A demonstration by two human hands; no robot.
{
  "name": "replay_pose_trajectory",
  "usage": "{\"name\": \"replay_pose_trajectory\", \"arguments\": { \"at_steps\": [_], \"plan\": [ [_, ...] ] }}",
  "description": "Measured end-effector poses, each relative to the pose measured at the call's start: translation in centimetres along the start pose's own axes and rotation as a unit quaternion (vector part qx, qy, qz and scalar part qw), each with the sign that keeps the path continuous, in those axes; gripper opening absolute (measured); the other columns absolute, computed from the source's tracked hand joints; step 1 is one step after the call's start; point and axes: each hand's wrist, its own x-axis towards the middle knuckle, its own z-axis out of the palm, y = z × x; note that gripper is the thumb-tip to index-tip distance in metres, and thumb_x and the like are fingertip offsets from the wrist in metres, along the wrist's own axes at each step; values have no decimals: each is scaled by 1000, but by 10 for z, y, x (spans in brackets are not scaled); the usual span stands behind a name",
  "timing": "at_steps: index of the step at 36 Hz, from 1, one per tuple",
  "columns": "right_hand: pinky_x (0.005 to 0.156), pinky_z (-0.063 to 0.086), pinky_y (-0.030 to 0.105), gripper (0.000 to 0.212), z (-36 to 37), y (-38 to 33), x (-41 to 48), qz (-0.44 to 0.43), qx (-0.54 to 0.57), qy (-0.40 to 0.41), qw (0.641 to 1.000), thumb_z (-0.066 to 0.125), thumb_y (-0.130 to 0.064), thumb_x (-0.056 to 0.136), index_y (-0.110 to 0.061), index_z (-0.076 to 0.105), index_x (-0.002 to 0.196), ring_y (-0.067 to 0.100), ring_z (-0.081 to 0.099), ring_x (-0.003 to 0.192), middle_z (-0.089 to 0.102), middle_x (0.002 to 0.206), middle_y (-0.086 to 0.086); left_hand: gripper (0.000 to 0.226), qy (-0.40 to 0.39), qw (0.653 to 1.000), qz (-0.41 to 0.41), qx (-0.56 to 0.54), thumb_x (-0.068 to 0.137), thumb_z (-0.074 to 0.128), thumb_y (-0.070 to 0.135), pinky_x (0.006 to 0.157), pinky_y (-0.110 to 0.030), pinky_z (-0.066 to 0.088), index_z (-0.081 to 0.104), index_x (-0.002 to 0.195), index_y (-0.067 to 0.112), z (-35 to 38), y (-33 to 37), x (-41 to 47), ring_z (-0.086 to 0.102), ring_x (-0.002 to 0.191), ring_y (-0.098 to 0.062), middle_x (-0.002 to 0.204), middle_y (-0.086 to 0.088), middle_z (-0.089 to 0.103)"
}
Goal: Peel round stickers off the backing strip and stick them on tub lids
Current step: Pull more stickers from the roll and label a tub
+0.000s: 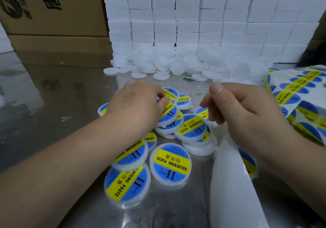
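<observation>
Steel tabletop point(53, 122) carries the work in zones, probably to keep reaches short: bare lids point(158, 65) heaped at the back, sticker strip point(298, 90) folded at the right, finished lids point(170, 164) piled centrally. Left hand point(134, 104) curls its fingertips onto a stickered lid point(170, 112) atop the pile, apparently pressing the label down. Right hand point(247, 108) hovers apart from it, fingers loosely curled above the spent backing strip point(229, 183); whether it pinches anything cannot be determined.

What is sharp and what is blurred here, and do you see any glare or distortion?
Head view: print on the flat labelled lid is sharp; the left hand and plain lids look soft; the steel table mirrors the cardboard box; the wide lens bows the stacked white boxes.
</observation>
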Motion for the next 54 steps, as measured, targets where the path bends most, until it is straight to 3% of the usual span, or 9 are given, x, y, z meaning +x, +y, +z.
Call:
{"name": "replay_pose_trajectory", "arguments": {
  "at_steps": [4, 7, 10, 13, 18, 30, 38, 48, 54],
  "plan": [
    [58, 46, 38, 36, 1, 0, -1, -15, 5, 31, 999, 29, -60, 78, -39, 58, 83, 7, 55, 58, 62, 66, -8, 30, 49, 998, 31, 13, 88, 48, 41, 80, -29, 32, 56, 116, 32, -4, 1, -1, 45, 110, -20, 114, 1, 52],
    [58, 42, 30, 36, 0, 1, -1, -22, 26, 66, 997, 31, -58, 80, -35, 59, 78, 6, 54, 60, 60, 62, -14, 29, 86, 983, 92, -130, 81, 48, 50, 75, -22, 34, 62, 101, 35, -16, 12, -10, 49, 91, -5, 91, 10, 56],
    [58, 40, 27, 37, 1, 3, 0, -35, 38, 84, 995, 31, -54, 83, -31, 59, 75, 8, 54, 61, 58, 61, -14, 34, -31, 942, 211, -259, 70, 46, 58, 71, -21, 41, 65, 88, 36, -25, 28, -29, 51, 76, 0, 73, 15, 57],
    [58, 41, 31, 36, 2, 3, -1, -44, 55, 95, 993, 30, -50, 84, -30, 57, 70, 10, 52, 59, 56, 62, -8, 39, -127, 913, 321, -217, 69, 52, 59, 70, -16, 40, 58, 101, 38, -24, 36, -41, 47, 73, 1, 73, 14, 52],
    [60, 41, 24, 32, 2, 4, -1, -64, 87, 110, 988, 27, -45, 87, -34, 54, 74, 5, 52, 63, 55, 66, -11, 44, -179, 910, 307, -213, 74, 55, 42, 69, -21, 41, 32, 111, 50, -22, 33, -40, 49, 76, 0, 91, 18, 51],
    [66, 42, 17, 34, 5, 5, -1, -84, 162, 63, 981, 26, -50, 86, -33, 55, 82, 4, 50, 63, 56, 66, -10, 31, -205, 909, 302, -202, 75, 49, 41, 68, -26, 42, 53, 106, 39, -16, 38, -46, 50, 71, -2, 68, 10, 54],
    [66, 41, 18, 33, 6, 6, -1, -82, 160, 44, 983, 26, -50, 85, -33, 55, 83, 4, 50, 64, 55, 68, -8, 13, -188, 921, 305, -155, 75, 39, 55, 62, -24, 40, 37, 81, 43, -15, 40, -47, 44, 66, -3, 70, 10, 52],
    [54, 31, 19, 35, -6, 3, 0, -96, 61, 164, 980, 29, -42, 87, -22, 53, 69, 4, 42, 55, 49, 59, -5, 39, -52, 968, 181, -163, 76, 35, 63, 56, -19, 34, 44, 71, 25, -11, 39, -41, 45, 62, -5, 60, 8, 48],
    [49, 33, 25, 52, -5, 4, 3, 42, -36, 114, 992, 25, -63, 80, -25, 59, 69, 5, 47, 46, 56, 52, -9, 20, 77, 961, 89, -252, 73, 48, 45, 56, -22, 36, 51, 68, 26, -18, 34, -37, 48, 66, -6, 64, 7, 56]
  ]
}}
